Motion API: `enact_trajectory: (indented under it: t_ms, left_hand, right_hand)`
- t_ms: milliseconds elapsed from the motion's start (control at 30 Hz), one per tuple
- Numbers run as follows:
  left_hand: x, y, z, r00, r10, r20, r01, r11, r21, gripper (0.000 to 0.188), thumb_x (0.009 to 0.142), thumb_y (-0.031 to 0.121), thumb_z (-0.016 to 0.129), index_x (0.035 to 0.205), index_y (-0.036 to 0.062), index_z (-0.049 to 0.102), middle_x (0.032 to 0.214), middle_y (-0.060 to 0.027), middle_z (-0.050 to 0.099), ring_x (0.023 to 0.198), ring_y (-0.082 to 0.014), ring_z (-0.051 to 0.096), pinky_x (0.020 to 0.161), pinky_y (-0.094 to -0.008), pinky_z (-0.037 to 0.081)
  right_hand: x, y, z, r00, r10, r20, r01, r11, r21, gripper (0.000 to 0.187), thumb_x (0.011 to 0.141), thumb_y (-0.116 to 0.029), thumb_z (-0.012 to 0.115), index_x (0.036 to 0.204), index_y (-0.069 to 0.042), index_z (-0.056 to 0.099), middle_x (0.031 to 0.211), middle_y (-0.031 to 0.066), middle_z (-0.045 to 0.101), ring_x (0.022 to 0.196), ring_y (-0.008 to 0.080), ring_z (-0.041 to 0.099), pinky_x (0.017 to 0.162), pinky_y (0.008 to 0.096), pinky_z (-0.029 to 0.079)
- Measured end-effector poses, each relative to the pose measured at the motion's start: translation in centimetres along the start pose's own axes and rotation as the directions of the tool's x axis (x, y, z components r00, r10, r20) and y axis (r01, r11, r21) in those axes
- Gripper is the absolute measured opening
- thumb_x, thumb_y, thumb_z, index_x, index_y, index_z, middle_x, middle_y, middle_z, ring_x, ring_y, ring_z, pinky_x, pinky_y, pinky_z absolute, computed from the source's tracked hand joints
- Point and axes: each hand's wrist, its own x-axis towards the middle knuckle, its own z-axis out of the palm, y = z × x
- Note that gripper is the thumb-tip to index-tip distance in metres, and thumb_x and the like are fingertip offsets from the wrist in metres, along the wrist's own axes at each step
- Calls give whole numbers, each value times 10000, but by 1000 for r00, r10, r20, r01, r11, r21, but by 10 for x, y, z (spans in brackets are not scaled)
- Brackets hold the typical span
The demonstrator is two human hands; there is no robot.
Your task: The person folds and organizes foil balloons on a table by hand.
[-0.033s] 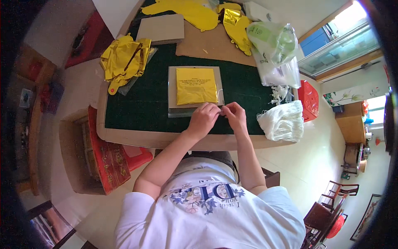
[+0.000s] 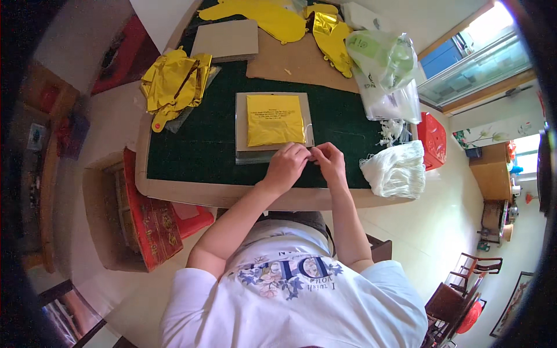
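My left hand (image 2: 286,165) and my right hand (image 2: 329,163) meet at the lower right corner of a flat clear packet (image 2: 241,130). Their fingertips pinch close together on what looks like a thin white string (image 2: 310,132), whose loose end curves up beside the packet; the pinched part is mostly hidden. Inside the packet, a folded yellow foil piece (image 2: 275,120) with small dark print lies over a grey-brown card. The packet rests flat on the dark green table cover (image 2: 191,156).
Gold foil balloons (image 2: 174,84) lie left, with yellow ones (image 2: 261,18) along the back. A stack of grey cards (image 2: 226,39) sits on brown cardboard (image 2: 290,64). Clear plastic bags (image 2: 386,75), a white string skein (image 2: 394,169) and a red basket (image 2: 432,142) are right.
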Motion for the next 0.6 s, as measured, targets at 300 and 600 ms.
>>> enact_trajectory:
  t_ms: [300, 600]
  left_hand:
    - [11, 1, 15, 1000, 1, 5, -1, 1000, -2, 109, 760, 36, 645, 862, 50, 610, 897, -95, 614, 891, -291, 595, 776, -393, 503]
    - [13, 7, 10, 994, -52, 99, 51, 999, 10, 58, 796, 27, 591, 849, 47, 600, 845, -112, 595, 868, -299, 599, 762, -409, 499]
  right_hand:
    - [4, -6, 0, 995, 94, 35, -99, 975, 200, 129, 888, -75, 629, 980, 12, 603, 765, 65, 661, 689, 100, 626, 593, 223, 501]
    - [4, -3, -3, 994, 60, 89, -78, 974, 212, 301, 879, -36, 613, 1171, -51, 539, 768, 59, 662, 662, 94, 609, 566, 217, 482]
